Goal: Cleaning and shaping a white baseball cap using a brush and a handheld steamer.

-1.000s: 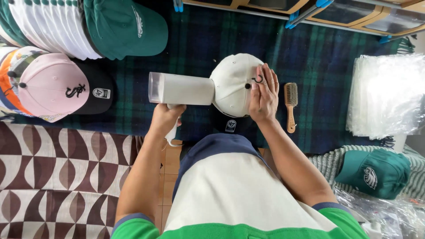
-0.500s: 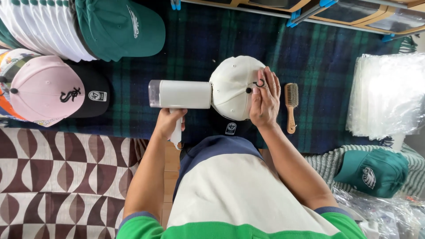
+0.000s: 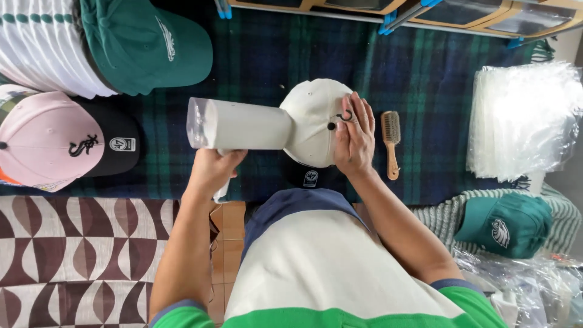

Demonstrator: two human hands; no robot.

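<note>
Cream cap [image 3: 313, 118] sits crown-up on the plaid-covered surface [image 3: 437, 79] right in front of me, dark brim toward my body. My right hand [image 3: 355, 136] lies flat on its right side, fingers [image 3: 364, 112] pressed together and laid over the crown, steadying it. My left hand [image 3: 212, 170] is wrapped tight around the handle of a white handheld steamer [image 3: 240, 124], its nozzle end touching the cap's left side. Step looks like steaming the crown; next move probably calls for turning the cap under my palm while keeping my fingers away from the nozzle. Just right of the cap, a small wooden brush [image 3: 392, 140]. Farther right, a stack of clear plastic bags [image 3: 525, 118]; a green cap [image 3: 504, 225] lower right. Left side: pink and black cap [image 3: 57, 143], another green cap [image 3: 146, 45] beyond it. Patterned floor mat [image 3: 79, 255] lower left, wooden frames [image 3: 425, 12] at the far edge.
</note>
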